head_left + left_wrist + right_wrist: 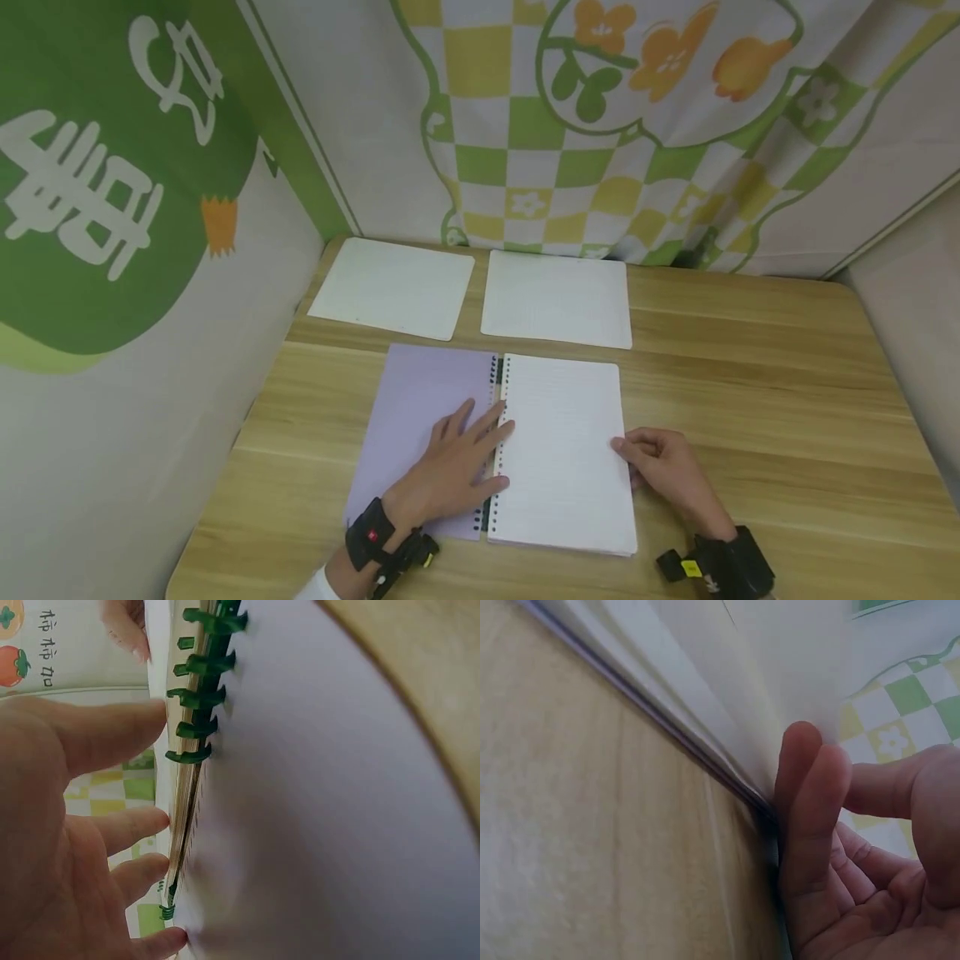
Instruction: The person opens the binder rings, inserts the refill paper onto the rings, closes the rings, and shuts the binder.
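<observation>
An open ring-bound notebook (562, 467) lies on the table, with its purple cover (431, 375) on the left and a white lined page on top at the right. My left hand (450, 479) lies spread over the binding, fingers straight, their tips touching the page's inner edge. Green binding rings (196, 697) show beside that hand in the left wrist view. At the page's right edge, my right hand (670, 467) pinches the paper, thumb on top. The right wrist view shows the page (772, 667) raised at its edge from the stack beneath, by the fingers (810, 825).
Two white sheets lie at the back of the wooden table (765, 400): a left sheet (393, 287) and a right sheet (557, 298). A patterned cloth (540, 167) hangs behind, and a green-and-white wall panel (135, 183) stands at the left.
</observation>
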Demonstrator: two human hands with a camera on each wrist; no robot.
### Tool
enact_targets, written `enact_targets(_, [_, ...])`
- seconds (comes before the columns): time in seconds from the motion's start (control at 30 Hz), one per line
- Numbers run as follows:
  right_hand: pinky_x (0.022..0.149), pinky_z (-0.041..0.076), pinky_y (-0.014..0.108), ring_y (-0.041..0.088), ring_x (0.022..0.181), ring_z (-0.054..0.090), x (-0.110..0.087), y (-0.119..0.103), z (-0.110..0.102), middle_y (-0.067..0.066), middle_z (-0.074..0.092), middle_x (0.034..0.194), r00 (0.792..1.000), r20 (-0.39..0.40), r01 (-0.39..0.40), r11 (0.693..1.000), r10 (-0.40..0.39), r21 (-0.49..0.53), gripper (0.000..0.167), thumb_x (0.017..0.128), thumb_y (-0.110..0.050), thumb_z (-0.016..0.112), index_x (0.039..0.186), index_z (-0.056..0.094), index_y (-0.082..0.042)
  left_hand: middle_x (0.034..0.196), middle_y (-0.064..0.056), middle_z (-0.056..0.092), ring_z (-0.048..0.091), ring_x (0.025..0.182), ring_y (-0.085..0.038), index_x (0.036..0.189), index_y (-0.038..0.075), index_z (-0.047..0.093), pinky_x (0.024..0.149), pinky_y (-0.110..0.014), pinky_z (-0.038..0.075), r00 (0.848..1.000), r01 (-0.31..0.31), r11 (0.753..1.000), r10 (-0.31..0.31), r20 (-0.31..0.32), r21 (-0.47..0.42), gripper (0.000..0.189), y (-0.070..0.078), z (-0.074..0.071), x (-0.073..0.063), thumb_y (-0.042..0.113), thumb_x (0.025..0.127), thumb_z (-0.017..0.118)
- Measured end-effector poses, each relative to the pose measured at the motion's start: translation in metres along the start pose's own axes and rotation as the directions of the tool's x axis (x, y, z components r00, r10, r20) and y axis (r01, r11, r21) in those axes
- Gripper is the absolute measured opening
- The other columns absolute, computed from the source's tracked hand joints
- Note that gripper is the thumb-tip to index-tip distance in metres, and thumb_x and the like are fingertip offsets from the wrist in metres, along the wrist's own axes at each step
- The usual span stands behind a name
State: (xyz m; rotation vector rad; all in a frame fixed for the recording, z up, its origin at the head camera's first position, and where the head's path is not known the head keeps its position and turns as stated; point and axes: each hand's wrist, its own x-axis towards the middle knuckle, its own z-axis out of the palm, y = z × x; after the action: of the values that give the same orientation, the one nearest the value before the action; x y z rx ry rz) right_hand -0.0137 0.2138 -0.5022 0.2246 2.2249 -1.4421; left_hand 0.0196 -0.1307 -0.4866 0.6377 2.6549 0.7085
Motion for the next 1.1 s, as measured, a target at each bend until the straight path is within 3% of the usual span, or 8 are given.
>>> enact_targets(0.23, [0.063,0.057,0.029,0.021,0.067,0.068,-0.002,-0.002,-0.001,0.006,0.072,0.075,0.999,0.017,0.03,0.996,-0.029,-0.083,0.031,0.102,-0.028,0.075,0.112,0.073,0.002,0.18,-0.006,0.016,0.005,0.163,-0.053,0.167,0.018,0.038,0.126,-0.074,0.014,0.999,-0.013,1.0,0.014,0.041,-0.018,0.086,-0.002,0.0,-0.006,0.049,0.096,0.075])
enact_targets(0.37, [0.061,0.058,0.028,0.02,0.065,0.069,-0.001,-0.001,-0.002,0.007,0.074,0.076,0.997,0.021,0.075,0.994,-0.073,-0.075,0.031,0.101,-0.026,0.076,0.11,0.073,0.003,0.181,-0.005,0.013,0.003,0.163,-0.053,0.168,0.02,0.037,0.126,-0.074,0.013,0.997,-0.028,0.999,0.03,0.072,-0.035,0.1,-0.004,-0.001,-0.007,0.056,0.087,0.082])
enact_targets(0.63, [0.059,0.062,0.032,0.019,0.067,0.071,0.002,0.0,-0.01,0.011,0.074,0.079,0.995,0.007,0.095,0.995,-0.095,-0.021,0.023,0.101,-0.016,0.076,0.106,0.073,0.006,0.181,-0.005,0.008,0.0,0.163,-0.051,0.17,0.024,0.032,0.127,-0.072,0.011,0.991,-0.042,0.999,0.04,0.125,0.019,0.123,-0.003,-0.002,-0.01,0.066,0.071,0.091])
enact_targets(0.8, [0.059,0.062,0.032,0.018,0.069,0.072,0.005,-0.002,-0.016,0.011,0.075,0.082,0.989,0.03,0.145,0.988,-0.143,-0.061,0.021,0.102,-0.015,0.074,0.106,0.073,0.005,0.182,-0.003,0.007,0.002,0.164,-0.049,0.17,0.027,0.03,0.128,-0.071,0.012,0.991,-0.038,0.997,0.029,0.13,0.062,0.128,-0.003,-0.001,-0.01,0.066,0.066,0.094])
enact_targets(0.97, [0.06,0.06,0.029,0.016,0.071,0.071,0.016,-0.009,-0.022,0.011,0.074,0.084,0.964,0.015,0.265,0.952,-0.266,-0.153,0.017,0.104,-0.014,0.071,0.105,0.075,0.002,0.182,-0.003,0.005,0.001,0.164,-0.05,0.171,0.027,0.028,0.127,-0.071,0.013,0.99,-0.049,0.995,0.037,0.134,0.085,0.128,-0.002,0.001,-0.012,0.07,0.068,0.091])
enact_targets(1.1, [0.073,0.06,0.03,0.018,0.086,0.071,0.032,-0.024,-0.024,0.009,0.077,0.098,0.918,-0.039,0.365,0.877,-0.395,-0.312,0.018,0.106,-0.015,0.068,0.115,0.076,-0.002,0.182,-0.003,0.005,0.002,0.164,-0.05,0.17,0.028,0.03,0.128,-0.07,0.014,0.989,-0.052,0.997,0.043,0.14,0.063,0.125,-0.002,-0.001,-0.011,0.076,0.07,0.086])
